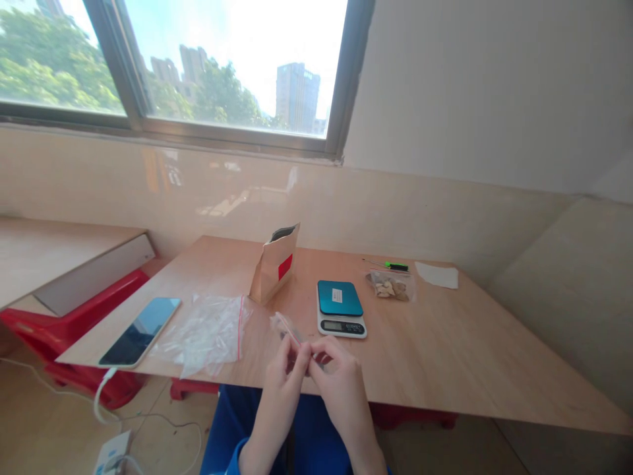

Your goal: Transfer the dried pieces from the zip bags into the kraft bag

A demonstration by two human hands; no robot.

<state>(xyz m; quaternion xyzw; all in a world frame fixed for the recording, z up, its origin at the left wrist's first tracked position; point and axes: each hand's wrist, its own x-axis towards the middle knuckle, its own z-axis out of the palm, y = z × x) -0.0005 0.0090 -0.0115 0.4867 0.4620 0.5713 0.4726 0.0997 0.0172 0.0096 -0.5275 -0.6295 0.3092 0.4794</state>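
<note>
Both hands meet over the table's front edge, pinching a small clear zip bag (285, 323) with a reddish seal line. My left hand (288, 369) has its fingers closed on the bag's near side. Close against it, my right hand (335, 364) pinches the seal end, thumbs nearly touching. Something darker shows through the plastic, mostly hidden by the fingers. Just beyond the hands sits a kitchen scale (341, 307) with a teal plate and a small display. A brown paper pouch (273, 267) with a red label stands upright, its top open, behind and left of the bag.
A pile of empty clear zip bags (210, 333) lies left, beside a phone (141, 330) on a white cable. To the right are a filled bag of dried brown slices (391, 288), a green-and-black handled tool (396, 266) and white paper (436, 275). Red stools (99, 330) stand below.
</note>
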